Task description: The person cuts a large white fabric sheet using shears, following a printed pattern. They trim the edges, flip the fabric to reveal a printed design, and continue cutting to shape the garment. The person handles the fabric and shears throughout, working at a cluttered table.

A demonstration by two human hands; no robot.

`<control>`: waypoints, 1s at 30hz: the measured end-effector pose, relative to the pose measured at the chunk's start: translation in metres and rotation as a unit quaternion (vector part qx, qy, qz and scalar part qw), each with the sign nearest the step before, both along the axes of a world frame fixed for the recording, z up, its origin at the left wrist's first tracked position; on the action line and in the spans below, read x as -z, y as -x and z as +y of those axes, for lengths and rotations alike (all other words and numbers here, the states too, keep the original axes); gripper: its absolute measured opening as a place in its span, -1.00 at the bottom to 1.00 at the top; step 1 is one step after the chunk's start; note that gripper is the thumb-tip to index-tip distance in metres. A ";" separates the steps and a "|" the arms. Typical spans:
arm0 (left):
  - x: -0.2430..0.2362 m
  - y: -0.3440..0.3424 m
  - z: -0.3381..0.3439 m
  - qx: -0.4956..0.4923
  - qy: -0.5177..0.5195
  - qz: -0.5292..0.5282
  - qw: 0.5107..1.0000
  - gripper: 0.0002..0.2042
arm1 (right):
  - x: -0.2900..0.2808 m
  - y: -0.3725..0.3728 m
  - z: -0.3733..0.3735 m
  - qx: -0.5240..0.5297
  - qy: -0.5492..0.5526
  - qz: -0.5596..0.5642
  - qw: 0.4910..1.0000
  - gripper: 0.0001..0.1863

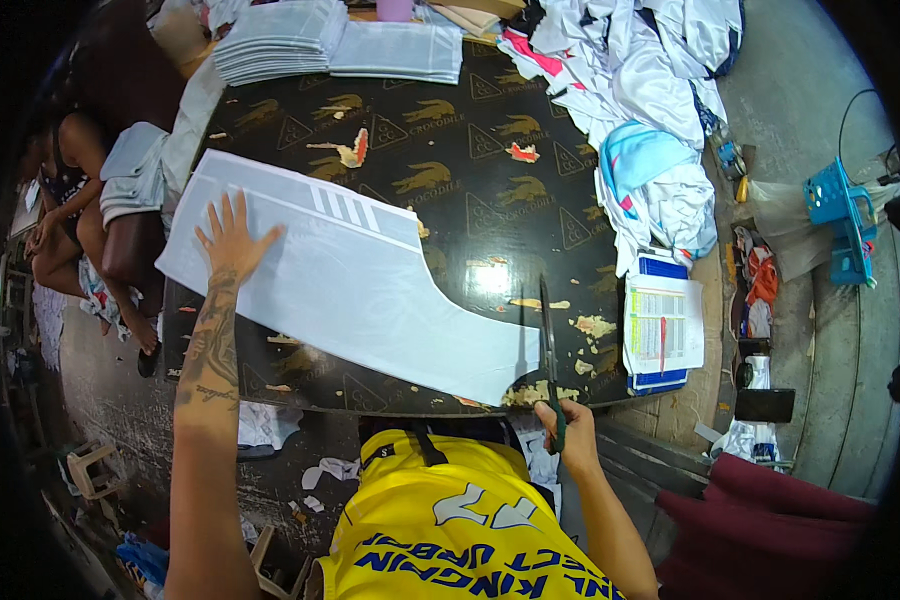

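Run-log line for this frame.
left grip: spread flat on white fabric panel | right grip: holding scissors by panel's right end | panel: on dark tabletop | folded fabric stacks: far edge

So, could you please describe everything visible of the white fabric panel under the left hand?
The white fabric panel looks smooth, with a long white stripe and short slanted bars near its upper edge. It curves inward toward a narrower right end. It lies flat on the black tabletop under the spread left hand. Scissors are at that end, contact unclear.
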State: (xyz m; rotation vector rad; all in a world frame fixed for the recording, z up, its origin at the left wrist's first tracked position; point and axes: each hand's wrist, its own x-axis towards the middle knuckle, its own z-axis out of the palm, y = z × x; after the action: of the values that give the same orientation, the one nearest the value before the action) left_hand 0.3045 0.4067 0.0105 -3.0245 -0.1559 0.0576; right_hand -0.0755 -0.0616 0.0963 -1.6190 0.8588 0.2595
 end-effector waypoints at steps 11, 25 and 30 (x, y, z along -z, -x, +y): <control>0.004 0.235 -0.306 0.506 0.328 0.083 0.794 -0.83 | 0.003 0.025 -0.078 -0.036 0.053 0.006 0.998 -0.50; -0.006 0.250 -0.243 -0.061 0.559 -0.169 0.809 -0.87 | 0.015 0.059 -0.160 -0.191 0.078 0.034 0.978 -0.37; -0.024 0.267 -0.154 -0.264 0.445 -0.342 0.785 -0.78 | -0.005 0.083 -0.185 -0.302 -0.037 0.112 0.946 -0.49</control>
State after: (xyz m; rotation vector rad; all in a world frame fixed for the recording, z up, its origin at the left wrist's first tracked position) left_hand 0.0377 0.2530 0.0346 -3.5413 -1.3893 -1.2756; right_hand -0.1584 -0.2466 0.1011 -1.7708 0.4877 0.9104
